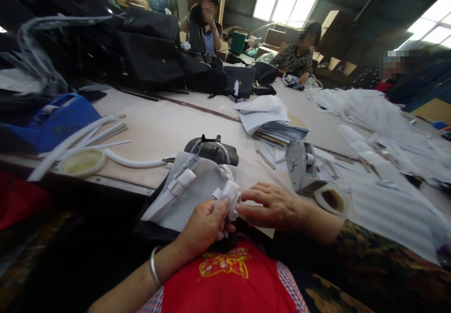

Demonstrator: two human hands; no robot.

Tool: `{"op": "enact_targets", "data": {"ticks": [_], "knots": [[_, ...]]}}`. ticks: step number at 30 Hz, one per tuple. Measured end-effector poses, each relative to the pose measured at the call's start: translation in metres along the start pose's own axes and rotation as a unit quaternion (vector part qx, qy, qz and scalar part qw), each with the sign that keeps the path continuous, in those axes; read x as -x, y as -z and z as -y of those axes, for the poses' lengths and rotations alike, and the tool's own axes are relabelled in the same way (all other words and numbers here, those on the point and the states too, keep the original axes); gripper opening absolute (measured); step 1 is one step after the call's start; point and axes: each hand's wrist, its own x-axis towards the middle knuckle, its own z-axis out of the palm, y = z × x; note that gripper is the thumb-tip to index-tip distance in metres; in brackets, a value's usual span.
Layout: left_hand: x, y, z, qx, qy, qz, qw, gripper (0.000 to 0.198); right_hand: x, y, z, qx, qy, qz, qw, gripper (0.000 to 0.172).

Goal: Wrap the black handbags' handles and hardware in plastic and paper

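Observation:
A black bag (212,150) lies at the table's front edge, its front overhanging towards my lap. A white sheet (192,191) covers its near side, and clear film wraps its straps. White paper (185,176) is wrapped around the left strap. My left hand (204,226) is closed around the right strap's white wrapping (231,191), thumb on top. Just right of that wrapping is my right hand (273,207), its fingers stretched out and apart with nothing visible between them. Whether its fingertips touch the wrapping is hard to tell.
A grey tape dispenser (299,167), a tape roll (331,199) and a paper stack (269,118) stand to the right. Leftward are a blue bin (52,120), white tubing (136,162) and a round dish (82,161). Black bags (151,45) line the back; several people sit beyond.

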Motion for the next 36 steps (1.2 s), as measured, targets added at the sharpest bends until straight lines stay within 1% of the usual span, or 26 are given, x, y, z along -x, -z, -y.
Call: {"op": "enact_targets", "data": {"ticks": [4,7,9,11,12,14,16,18,20,21,22,23,26,28,30,32,36], "knots": [[0.001,-0.002,-0.002,-0.029,-0.005,0.006,1.0,0.057,-0.023,0.009,0.002,-0.124,-0.005,-0.051,0.991,0.019],[0.004,-0.004,-0.004,-0.066,-0.013,0.011,0.998,0.057,-0.045,0.021,-0.003,-0.146,-0.02,-0.032,0.989,0.012],[0.006,-0.005,-0.006,-0.104,-0.034,0.002,0.994,0.055,-0.06,0.027,-0.006,-0.146,-0.044,-0.001,0.988,0.01],[0.008,-0.005,-0.007,-0.148,-0.067,-0.013,0.987,0.051,-0.075,0.032,-0.009,-0.175,-0.072,0.049,0.981,0.01],[0.009,-0.005,-0.007,-0.169,-0.083,-0.021,0.982,0.049,-0.082,0.034,-0.011,-0.198,-0.086,0.088,0.972,0.01],[0.011,-0.004,-0.008,-0.205,-0.108,-0.038,0.972,0.045,-0.095,0.037,-0.014,-0.243,-0.12,0.178,0.946,0.007],[0.013,-0.003,-0.008,-0.238,-0.131,-0.052,0.961,0.041,-0.104,0.04,-0.017,-0.261,-0.177,0.251,0.915,0.006],[0.013,-0.001,-0.007,-0.272,-0.153,-0.056,0.948,0.038,-0.11,0.042,-0.019,-0.252,-0.236,0.283,0.895,0.017],[0.013,0.0,-0.004,-0.303,-0.175,-0.054,0.935,0.033,-0.114,0.043,-0.02,-0.242,-0.259,0.287,0.89,0.037],[0.012,0.001,-0.003,-0.318,-0.187,-0.055,0.928,0.031,-0.115,0.043,-0.021,-0.24,-0.255,0.288,0.891,0.045],[0.012,0.002,-0.002,-0.331,-0.199,-0.059,0.921,0.029,-0.116,0.042,-0.022,-0.24,-0.241,0.293,0.894,0.048],[0.012,0.002,0.0,-0.342,-0.209,-0.063,0.914,0.027,-0.116,0.041,-0.024,-0.242,-0.22,0.301,0.895,0.046],[0.012,0.003,0.002,-0.362,-0.217,-0.069,0.904,0.029,-0.116,0.038,-0.028,-0.256,-0.161,0.319,0.898,0.02],[0.012,0.003,0.004,-0.368,-0.219,-0.07,0.901,0.03,-0.115,0.037,-0.03,-0.269,-0.143,0.312,0.9,0.01],[0.012,0.002,0.004,-0.371,-0.224,-0.074,0.898,0.029,-0.115,0.036,-0.031,-0.276,-0.144,0.308,0.899,0.009],[0.011,0.002,0.005,-0.368,-0.223,-0.073,0.9,0.027,-0.116,0.036,-0.031,-0.277,-0.155,0.311,0.896,0.011],[0.01,0.002,0.007,-0.345,-0.202,-0.082,0.913,0.022,-0.118,0.035,-0.023,-0.258,-0.198,0.313,0.892,0.017]]}}
